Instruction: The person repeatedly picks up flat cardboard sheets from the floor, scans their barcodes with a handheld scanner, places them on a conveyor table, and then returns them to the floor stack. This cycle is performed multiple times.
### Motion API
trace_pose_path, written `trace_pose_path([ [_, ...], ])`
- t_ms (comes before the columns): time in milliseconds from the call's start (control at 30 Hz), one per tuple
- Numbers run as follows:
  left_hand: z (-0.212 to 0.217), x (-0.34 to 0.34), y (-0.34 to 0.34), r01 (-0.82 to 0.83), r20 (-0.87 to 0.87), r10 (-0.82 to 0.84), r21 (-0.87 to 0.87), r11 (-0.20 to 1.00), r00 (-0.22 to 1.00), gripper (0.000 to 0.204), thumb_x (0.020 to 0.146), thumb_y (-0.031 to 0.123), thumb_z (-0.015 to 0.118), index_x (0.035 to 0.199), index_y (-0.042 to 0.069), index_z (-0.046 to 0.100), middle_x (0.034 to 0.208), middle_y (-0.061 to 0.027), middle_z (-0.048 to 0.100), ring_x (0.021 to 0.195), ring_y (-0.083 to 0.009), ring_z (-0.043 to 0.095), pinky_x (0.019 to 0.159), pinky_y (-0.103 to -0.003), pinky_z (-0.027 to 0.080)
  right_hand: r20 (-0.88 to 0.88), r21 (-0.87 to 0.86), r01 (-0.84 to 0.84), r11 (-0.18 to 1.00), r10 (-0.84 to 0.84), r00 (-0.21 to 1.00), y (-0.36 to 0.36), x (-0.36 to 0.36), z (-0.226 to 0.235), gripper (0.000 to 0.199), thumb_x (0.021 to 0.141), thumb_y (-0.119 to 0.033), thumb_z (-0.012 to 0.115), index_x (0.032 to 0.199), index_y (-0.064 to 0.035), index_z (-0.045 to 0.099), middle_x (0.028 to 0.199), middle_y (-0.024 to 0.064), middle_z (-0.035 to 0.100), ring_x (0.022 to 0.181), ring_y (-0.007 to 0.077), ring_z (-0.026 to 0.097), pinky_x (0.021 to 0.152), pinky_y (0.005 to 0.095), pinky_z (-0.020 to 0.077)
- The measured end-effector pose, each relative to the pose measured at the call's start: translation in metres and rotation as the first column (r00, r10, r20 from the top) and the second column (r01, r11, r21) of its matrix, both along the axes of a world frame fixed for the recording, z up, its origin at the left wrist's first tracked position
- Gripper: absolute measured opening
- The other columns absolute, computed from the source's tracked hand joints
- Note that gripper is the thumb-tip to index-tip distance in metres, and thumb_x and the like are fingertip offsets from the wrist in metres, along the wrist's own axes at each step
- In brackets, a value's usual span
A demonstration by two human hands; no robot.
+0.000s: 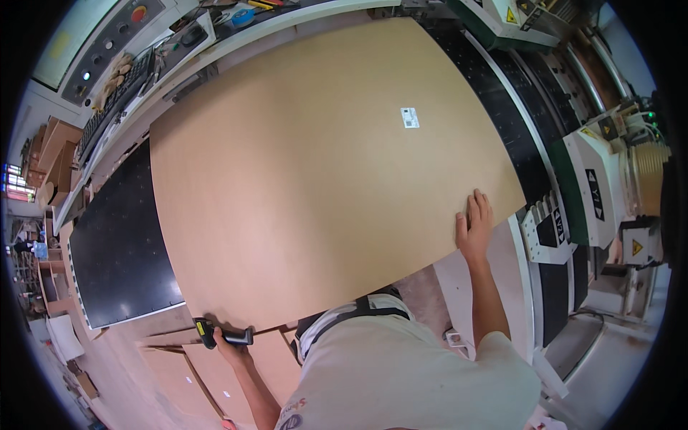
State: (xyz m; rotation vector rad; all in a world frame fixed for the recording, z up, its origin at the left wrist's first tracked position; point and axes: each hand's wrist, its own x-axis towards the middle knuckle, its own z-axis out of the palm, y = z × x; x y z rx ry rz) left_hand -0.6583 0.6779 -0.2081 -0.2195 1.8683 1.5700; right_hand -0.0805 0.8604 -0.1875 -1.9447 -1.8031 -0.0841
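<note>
A large tan wood panel (308, 179) lies flat in front of me, with a small white printed label (409, 117) near its far right part. My right hand (474, 228) rests on the panel close to its near right corner, fingers stretched out and holding nothing. By the panel's near left corner, my left hand (226, 350) is closed around a black handheld barcode scanner (206, 332) with a yellow mark. Part of the left hand's grip is hidden behind the scanner's handle.
A black machine bed (122, 244) shows left of the panel. To the right stands a white and green machine head (584, 190) beside a black rail. A control panel with a red button (138, 13) and a keyboard (118, 107) are far left. More panels (179, 376) lean below.
</note>
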Motion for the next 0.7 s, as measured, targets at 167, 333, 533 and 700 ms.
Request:
trace_pose_path([
  [167, 0.002, 0.030, 0.012, 0.023, 0.040, -0.023, -0.010, 1.000, 0.999, 0.042, 0.084, 0.043, 0.061, 0.111, 0.013, 0.051, 0.099, -0.0046, 0.054, 0.091, -0.0237, 0.060, 0.071, -0.049, 0.059, -0.126, 0.112, 0.034, 0.993, -0.020, 0.992, 0.012, 0.030, -0.009, 0.034, 0.080, -0.009, 0.061, 0.112, 0.0023, 0.061, 0.130, 0.0198, 0.055, 0.125, 0.0392, 0.047, 0.106, 0.0459, 0.0343],
  [333, 0.018, 0.064, 0.029, 0.007, 0.025, -0.008, 0.025, 1.000, 1.000, 0.042, 0.085, 0.042, 0.059, 0.115, 0.014, 0.050, 0.102, -0.0036, 0.056, 0.092, -0.0223, 0.060, 0.071, -0.050, 0.058, -0.163, 0.161, 0.001, 0.987, 0.026, 0.986, 0.020, 0.051, -0.010, 0.029, 0.080, -0.006, 0.058, 0.107, 0.0028, 0.063, 0.126, 0.0194, 0.059, 0.122, 0.0388, 0.050, 0.104, 0.0451, 0.0367],
  [533, 0.015, 0.083, 0.036, 0.000, 0.048, 0.001, -0.014, 1.000, 0.999, 0.045, 0.087, 0.041, 0.056, 0.121, 0.013, 0.051, 0.106, -0.0034, 0.058, 0.098, -0.0225, 0.060, 0.073, -0.046, 0.058, -0.127, 0.171, 0.007, 0.985, 0.015, 0.992, 0.027, 0.067, -0.003, 0.029, 0.080, -0.004, 0.055, 0.106, 0.0038, 0.063, 0.125, 0.0197, 0.059, 0.120, 0.0376, 0.052, 0.103, 0.0442, 0.0384],
  [700, 0.017, 0.081, 0.036, -0.019, 0.085, 0.015, 0.038, 0.999, 0.996, 0.039, 0.086, 0.039, 0.058, 0.114, 0.011, 0.054, 0.101, -0.0034, 0.060, 0.093, -0.0206, 0.061, 0.074, -0.044, 0.056, -0.117, 0.159, 0.008, 0.987, 0.011, 0.993, 0.026, 0.068, -0.010, 0.029, 0.082, -0.002, 0.053, 0.109, 0.0040, 0.062, 0.127, 0.0201, 0.058, 0.119, 0.0370, 0.052, 0.102, 0.0435, 0.0401],
])
